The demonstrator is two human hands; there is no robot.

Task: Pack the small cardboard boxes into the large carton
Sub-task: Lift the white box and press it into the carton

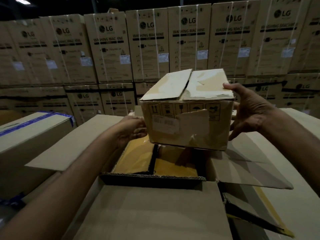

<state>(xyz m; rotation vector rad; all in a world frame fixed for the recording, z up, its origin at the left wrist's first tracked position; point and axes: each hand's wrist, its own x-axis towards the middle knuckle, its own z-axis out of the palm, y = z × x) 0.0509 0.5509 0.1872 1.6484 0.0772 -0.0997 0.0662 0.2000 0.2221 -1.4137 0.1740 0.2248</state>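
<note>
A small cardboard box point(187, 110), worn, with handling symbols and a barcode label on its near side, hangs just above the open mouth of the large carton point(152, 210). My left hand point(131, 129) grips the box's lower left side. My right hand point(249, 110) presses its right side, thumb on the top flap. The box's top flaps are closed but untaped. Inside the carton, below the box, lies a yellowish-lit cardboard surface point(135, 160) with a dark gap; whether it is the floor or packed boxes I cannot tell.
The carton's flaps spread outward: left point(72, 144), right point(251, 163), near point(155, 213). A closed box with blue tape point(29, 134) stands at the left. A wall of stacked LG washing machine cartons point(149, 49) fills the background.
</note>
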